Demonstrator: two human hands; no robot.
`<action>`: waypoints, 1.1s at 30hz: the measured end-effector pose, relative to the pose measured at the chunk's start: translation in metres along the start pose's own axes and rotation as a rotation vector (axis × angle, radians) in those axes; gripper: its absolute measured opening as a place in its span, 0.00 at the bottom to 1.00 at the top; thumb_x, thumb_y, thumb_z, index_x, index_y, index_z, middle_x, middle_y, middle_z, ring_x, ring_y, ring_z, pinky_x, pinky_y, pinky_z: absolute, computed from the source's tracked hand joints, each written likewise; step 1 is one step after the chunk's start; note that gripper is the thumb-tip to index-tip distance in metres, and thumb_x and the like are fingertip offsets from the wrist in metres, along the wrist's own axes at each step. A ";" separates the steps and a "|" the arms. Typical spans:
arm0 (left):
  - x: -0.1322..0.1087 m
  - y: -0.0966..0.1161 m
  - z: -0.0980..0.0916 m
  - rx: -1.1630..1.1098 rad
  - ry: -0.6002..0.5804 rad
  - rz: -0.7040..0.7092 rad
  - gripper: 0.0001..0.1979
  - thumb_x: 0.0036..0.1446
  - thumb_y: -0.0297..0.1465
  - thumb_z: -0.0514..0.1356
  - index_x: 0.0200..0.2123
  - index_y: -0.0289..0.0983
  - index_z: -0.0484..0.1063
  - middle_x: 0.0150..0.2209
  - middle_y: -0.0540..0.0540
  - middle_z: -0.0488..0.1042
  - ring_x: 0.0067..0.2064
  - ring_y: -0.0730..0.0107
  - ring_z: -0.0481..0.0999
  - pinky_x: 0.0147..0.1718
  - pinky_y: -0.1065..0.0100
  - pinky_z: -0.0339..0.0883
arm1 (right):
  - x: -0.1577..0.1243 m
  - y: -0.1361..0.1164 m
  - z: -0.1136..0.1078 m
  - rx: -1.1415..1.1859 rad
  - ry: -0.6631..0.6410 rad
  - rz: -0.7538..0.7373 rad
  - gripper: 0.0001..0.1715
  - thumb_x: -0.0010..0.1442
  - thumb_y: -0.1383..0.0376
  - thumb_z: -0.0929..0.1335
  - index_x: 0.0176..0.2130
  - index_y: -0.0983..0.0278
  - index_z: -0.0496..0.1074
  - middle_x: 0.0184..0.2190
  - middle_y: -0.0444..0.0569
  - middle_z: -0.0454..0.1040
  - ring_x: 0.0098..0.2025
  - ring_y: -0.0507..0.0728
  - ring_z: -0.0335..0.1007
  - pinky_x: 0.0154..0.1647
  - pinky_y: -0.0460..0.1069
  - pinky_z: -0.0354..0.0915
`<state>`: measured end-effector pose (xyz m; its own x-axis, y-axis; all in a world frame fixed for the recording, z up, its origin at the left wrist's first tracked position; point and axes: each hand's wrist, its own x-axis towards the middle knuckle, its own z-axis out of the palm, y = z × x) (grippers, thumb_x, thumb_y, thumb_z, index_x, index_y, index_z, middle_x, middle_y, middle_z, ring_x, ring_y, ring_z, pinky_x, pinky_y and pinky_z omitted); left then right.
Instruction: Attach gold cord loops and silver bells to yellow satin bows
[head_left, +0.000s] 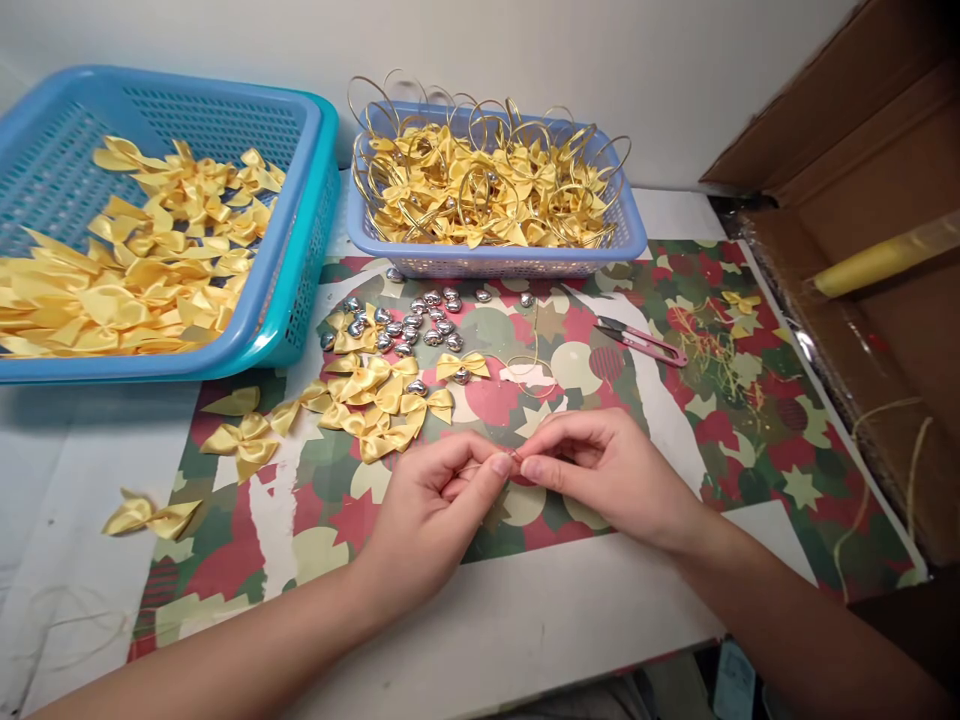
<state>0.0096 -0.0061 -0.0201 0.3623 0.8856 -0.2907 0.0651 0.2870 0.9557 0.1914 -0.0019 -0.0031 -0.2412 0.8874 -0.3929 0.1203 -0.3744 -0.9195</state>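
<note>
Forearms [225, 650] converge; L hand [431, 505] & R hand [609, 470] meet fingertip-to-fingertip, pinching thin thread [514, 456].

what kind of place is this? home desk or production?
Probably a small hand-assembly bench for craft piecework. Cues: a teal basket heaped with yellow bows, a blue basket of bows with gold loops, silver heart beads and snips on the patterned mat.
</note>
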 end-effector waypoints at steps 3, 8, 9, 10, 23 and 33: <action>0.001 0.001 0.000 -0.002 -0.008 -0.001 0.16 0.61 0.40 0.57 0.23 0.38 0.66 0.17 0.56 0.54 0.19 0.77 0.51 0.17 0.74 0.46 | 0.000 0.000 0.000 0.007 0.004 -0.001 0.09 0.52 0.58 0.76 0.31 0.62 0.80 0.29 0.47 0.79 0.33 0.54 0.74 0.34 0.50 0.69; 0.002 0.001 -0.001 0.003 -0.023 0.007 0.16 0.61 0.38 0.57 0.24 0.37 0.66 0.17 0.57 0.54 0.19 0.78 0.50 0.17 0.74 0.45 | 0.000 -0.002 0.000 0.000 0.004 -0.008 0.07 0.52 0.60 0.76 0.31 0.62 0.81 0.29 0.47 0.79 0.32 0.53 0.73 0.33 0.48 0.69; 0.003 0.001 -0.001 0.001 -0.024 0.009 0.16 0.62 0.38 0.56 0.24 0.37 0.65 0.17 0.57 0.53 0.19 0.78 0.50 0.17 0.74 0.45 | 0.000 -0.002 0.000 0.000 0.003 -0.007 0.06 0.52 0.61 0.76 0.31 0.61 0.81 0.30 0.46 0.79 0.32 0.53 0.73 0.33 0.48 0.69; 0.003 0.001 -0.001 0.000 -0.025 0.011 0.16 0.62 0.38 0.56 0.24 0.37 0.65 0.17 0.57 0.53 0.19 0.78 0.50 0.17 0.74 0.45 | 0.000 -0.002 0.000 0.002 -0.002 -0.007 0.06 0.53 0.61 0.76 0.31 0.61 0.81 0.30 0.46 0.80 0.33 0.53 0.73 0.34 0.48 0.69; 0.002 0.001 -0.001 0.031 -0.021 0.019 0.16 0.62 0.38 0.56 0.24 0.37 0.66 0.17 0.57 0.54 0.19 0.78 0.51 0.17 0.74 0.46 | -0.001 0.000 0.000 0.009 0.006 0.013 0.07 0.52 0.61 0.76 0.31 0.62 0.80 0.28 0.46 0.79 0.32 0.53 0.73 0.33 0.48 0.68; 0.001 0.001 -0.001 0.031 -0.015 0.008 0.17 0.62 0.39 0.56 0.24 0.37 0.66 0.17 0.57 0.53 0.19 0.77 0.51 0.17 0.74 0.47 | 0.000 0.001 0.000 0.009 0.001 0.008 0.06 0.53 0.62 0.76 0.31 0.61 0.80 0.29 0.46 0.79 0.33 0.53 0.73 0.35 0.48 0.69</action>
<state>0.0089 -0.0045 -0.0199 0.3764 0.8823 -0.2826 0.0907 0.2685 0.9590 0.1917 -0.0026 -0.0037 -0.2394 0.8846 -0.4002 0.1135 -0.3838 -0.9164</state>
